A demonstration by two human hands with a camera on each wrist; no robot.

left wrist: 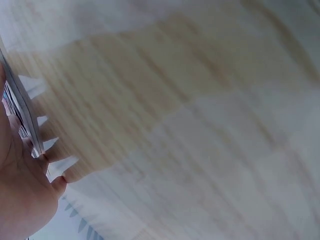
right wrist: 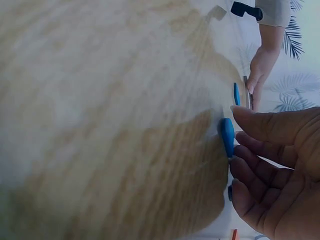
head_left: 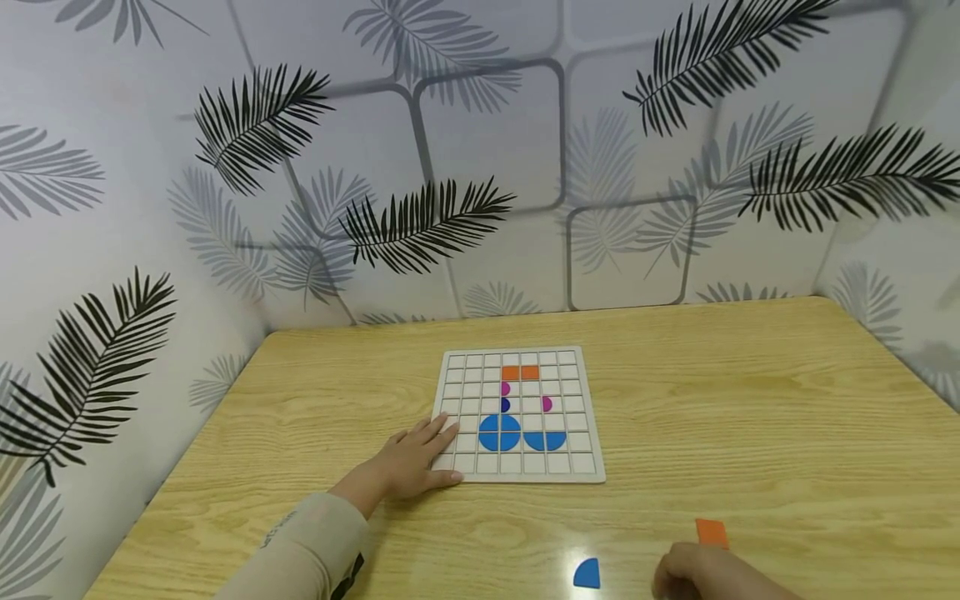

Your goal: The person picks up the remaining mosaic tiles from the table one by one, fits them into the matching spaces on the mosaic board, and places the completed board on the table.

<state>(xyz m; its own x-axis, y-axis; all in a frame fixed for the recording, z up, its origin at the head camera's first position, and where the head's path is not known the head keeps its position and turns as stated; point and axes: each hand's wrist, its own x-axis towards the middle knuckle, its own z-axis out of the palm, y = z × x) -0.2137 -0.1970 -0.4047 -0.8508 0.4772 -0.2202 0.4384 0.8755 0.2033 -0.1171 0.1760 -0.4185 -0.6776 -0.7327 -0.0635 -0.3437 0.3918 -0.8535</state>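
Note:
A white grid board (head_left: 588, 467) lies on the table, bearing orange squares (head_left: 520, 372), magenta half circles (head_left: 547, 404), a dark blue half circle (head_left: 505, 405) and blue quarter-circle pieces (head_left: 499, 433). My left hand (head_left: 416, 458) rests on the board's left edge, fingers spread. Low on the right, my right hand (head_left: 701, 571) is over the table, partly out of frame. In the right wrist view its loosely bent fingertips (right wrist: 239, 162) are right at a blue piece (right wrist: 227, 136), thumb apart from the fingers. A second blue piece (right wrist: 236, 94) lies beyond it.
A blue quarter-circle piece (head_left: 587, 573) lies left of my right hand, and an orange piece (head_left: 712, 533) just beyond it. A small dark piece (right wrist: 230, 193) is beside the little finger. Behind the wooden table (head_left: 712, 400) stands a leaf-patterned wall (head_left: 495, 275).

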